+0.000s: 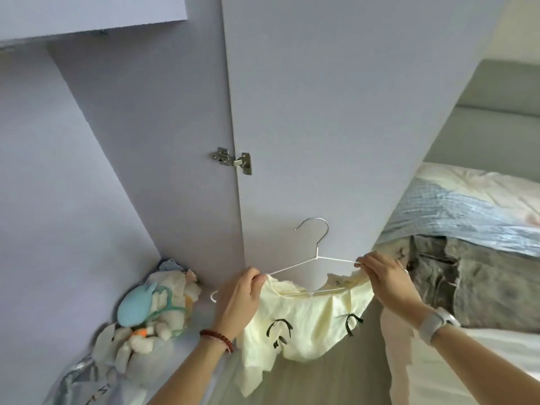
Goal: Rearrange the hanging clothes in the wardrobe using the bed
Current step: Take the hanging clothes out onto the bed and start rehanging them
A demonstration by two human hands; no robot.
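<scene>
A pale yellow top (301,325) with small black bows hangs on a white wire hanger (317,254) with a metal hook, held up in front of the open wardrobe door (336,127). My left hand (239,299) pinches the top's left shoulder against the hanger. My right hand (385,279) pinches the right shoulder and the hanger arm. The bed (482,361) lies at the right, with a grey garment (467,282) spread on it.
A pile of soft toys and cloth (152,311) sits at the lower left inside the wardrobe. A door hinge (233,160) is above the hanger. A blue-and-white blanket (467,206) lies on the bed. Wooden floor shows below the top.
</scene>
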